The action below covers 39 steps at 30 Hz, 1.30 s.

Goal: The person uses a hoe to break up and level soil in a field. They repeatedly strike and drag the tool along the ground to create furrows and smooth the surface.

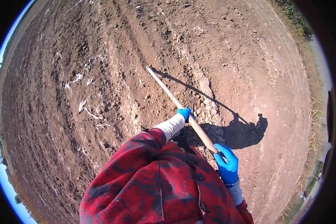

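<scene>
A long wooden tool handle (pixel 170 95) runs slantwise from the soil in front of me back to my body. My left hand (pixel 185 113), in a blue glove, is wrapped around its middle. Near the rear end, my right hand (pixel 228 163), gloved in blue too, holds the wood with the fingers over it and the thumb on the near side. The pale far tip of the handle comes down at the ground; no tool head can be made out there. Dry, cloddy soil (pixel 156 112) surrounds it.
Scraps of whitish plastic film (pixel 77 78) lie in the rough soil on the left. Smoother earth (pixel 280 134) stretches to the right, bordered by dry grass (pixel 315 112) and a paved road (pixel 319 61). My shadow (pixel 240 134) falls on the ground at right.
</scene>
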{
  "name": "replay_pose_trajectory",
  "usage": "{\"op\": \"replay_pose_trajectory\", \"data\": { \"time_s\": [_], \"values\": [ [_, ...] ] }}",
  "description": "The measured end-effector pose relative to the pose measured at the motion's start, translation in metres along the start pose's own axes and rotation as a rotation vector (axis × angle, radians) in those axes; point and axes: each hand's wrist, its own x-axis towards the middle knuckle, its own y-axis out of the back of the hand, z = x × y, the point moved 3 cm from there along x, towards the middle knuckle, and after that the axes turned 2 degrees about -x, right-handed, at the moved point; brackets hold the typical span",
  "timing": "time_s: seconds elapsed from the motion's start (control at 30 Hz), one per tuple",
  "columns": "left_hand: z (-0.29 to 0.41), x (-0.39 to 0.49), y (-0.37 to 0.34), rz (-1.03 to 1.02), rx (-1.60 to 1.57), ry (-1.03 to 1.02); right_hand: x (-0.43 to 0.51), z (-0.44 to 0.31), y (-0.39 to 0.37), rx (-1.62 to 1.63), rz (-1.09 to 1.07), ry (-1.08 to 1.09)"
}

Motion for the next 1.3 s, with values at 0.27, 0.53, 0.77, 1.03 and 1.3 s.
{"op": "replay_pose_trajectory", "data": {
  "time_s": [0.27,0.53,0.77,1.03,1.3],
  "values": [
    [-0.045,0.001,0.039,-0.091,0.144,0.185,-0.072,0.101,-0.040,-0.361,-0.514,-0.249],
    [-0.049,0.009,0.048,-0.098,0.166,0.329,-0.109,0.014,0.012,-0.537,-0.543,-0.541],
    [-0.090,0.000,0.056,-0.084,0.273,0.308,-0.166,0.059,0.011,-0.270,-0.344,-0.533],
    [-0.003,0.138,0.095,0.017,0.027,-0.123,-0.056,0.063,-0.053,-0.390,-0.430,-0.252],
    [-0.008,0.114,0.093,0.023,0.367,-0.102,-0.006,0.080,-0.109,-0.530,-0.511,-0.231]
  ]
}}
